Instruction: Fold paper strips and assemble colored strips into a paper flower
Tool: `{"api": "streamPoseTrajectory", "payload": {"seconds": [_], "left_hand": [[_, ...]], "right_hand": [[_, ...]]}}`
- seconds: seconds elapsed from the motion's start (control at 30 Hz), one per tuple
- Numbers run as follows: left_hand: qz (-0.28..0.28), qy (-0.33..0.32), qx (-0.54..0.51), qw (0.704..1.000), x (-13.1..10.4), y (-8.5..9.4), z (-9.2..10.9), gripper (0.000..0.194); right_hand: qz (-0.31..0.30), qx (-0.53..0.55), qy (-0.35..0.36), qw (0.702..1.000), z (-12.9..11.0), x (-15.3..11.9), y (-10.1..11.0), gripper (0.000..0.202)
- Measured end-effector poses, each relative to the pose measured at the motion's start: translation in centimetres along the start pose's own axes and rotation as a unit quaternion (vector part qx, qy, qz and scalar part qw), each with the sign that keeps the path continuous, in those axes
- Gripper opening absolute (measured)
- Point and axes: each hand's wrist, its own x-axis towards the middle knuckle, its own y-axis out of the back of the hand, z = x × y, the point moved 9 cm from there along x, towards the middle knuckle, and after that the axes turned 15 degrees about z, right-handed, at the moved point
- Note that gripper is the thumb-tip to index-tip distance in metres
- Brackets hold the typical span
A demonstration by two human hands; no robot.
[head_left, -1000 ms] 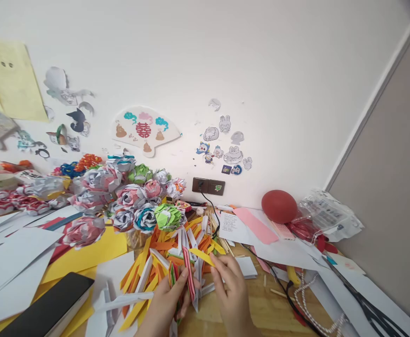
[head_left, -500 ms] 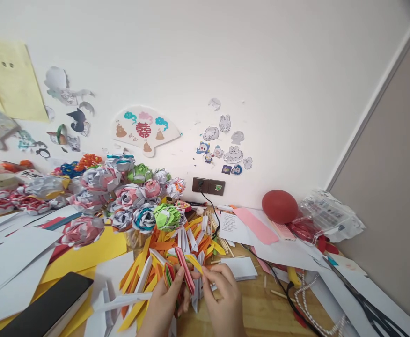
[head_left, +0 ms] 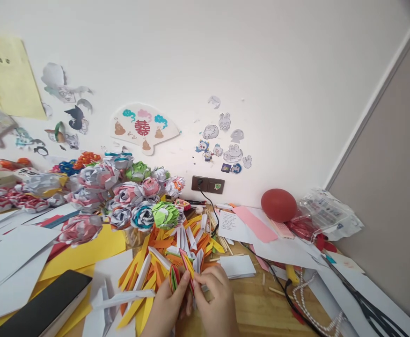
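Low in the middle of the head view, my left hand is closed around a small bundle of folded paper strips in red, green and yellow. My right hand is beside it, its thumb and fingers pinched on a yellow folded strip that lies against a pink one at the bundle. The lower part of the bundle is hidden by my fingers. Just behind and left of my hands spreads a pile of orange, yellow and white folded strips.
Paper flowers stand behind the pile. A black box-like object and white sheets lie left. To the right are a folded white paper, a black cable, a bead string, scissors and a red balloon.
My right hand has moved left, bringing the yellow strip against the pink one at the bundle. The camera view has shifted slightly.
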Motion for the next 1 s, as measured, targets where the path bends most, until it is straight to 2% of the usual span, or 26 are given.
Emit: {"api": "streamPoseTrajectory", "payload": {"seconds": [0.2, 0.27, 0.33, 0.4, 0.5, 0.6, 0.67, 0.77, 1.0], "left_hand": [[-0.023, 0.014, -0.009, 1.000, -0.1, -0.6, -0.9, 0.049], [-0.034, 0.031, -0.006, 0.999, 0.0, -0.5, -0.8, 0.052], [-0.045, 0.039, -0.016, 0.998, -0.1, -0.5, -0.1, 0.052], [-0.069, 0.041, -0.026, 0.996, -0.5, -0.8, 0.7, 0.047], [-0.146, 0.059, -0.030, 0.987, -1.6, -2.0, 0.7, 0.043], [-0.203, 0.072, -0.040, 0.976, -2.3, -2.9, -0.1, 0.043], [-0.218, 0.077, -0.045, 0.972, -2.4, -3.0, -0.7, 0.041], [-0.228, 0.082, -0.049, 0.969, -2.2, -3.1, -1.1, 0.040], [-0.245, 0.059, 0.028, 0.967, -2.4, -3.2, -0.8, 0.053]], "right_hand": [[-0.024, -0.004, -0.009, 1.000, 0.0, 0.2, -0.2, 0.019], [-0.060, 0.028, -0.037, 0.997, 0.4, 0.4, -0.7, 0.018], [-0.111, 0.082, -0.101, 0.985, 1.5, 0.6, -1.4, 0.014], [-0.144, 0.142, -0.196, 0.960, 3.1, 0.7, -2.0, 0.010], [-0.185, 0.226, -0.331, 0.897, 5.2, 0.2, -2.8, 0.033], [-0.264, 0.282, -0.408, 0.827, 5.3, -1.0, -3.7, 0.042], [-0.288, 0.299, -0.432, 0.801, 5.1, -1.4, -3.9, 0.041], [-0.291, 0.311, -0.436, 0.793, 4.8, -1.5, -3.9, 0.040], [-0.296, 0.296, -0.420, 0.805, 4.9, -1.4, -4.0, 0.039]]}}
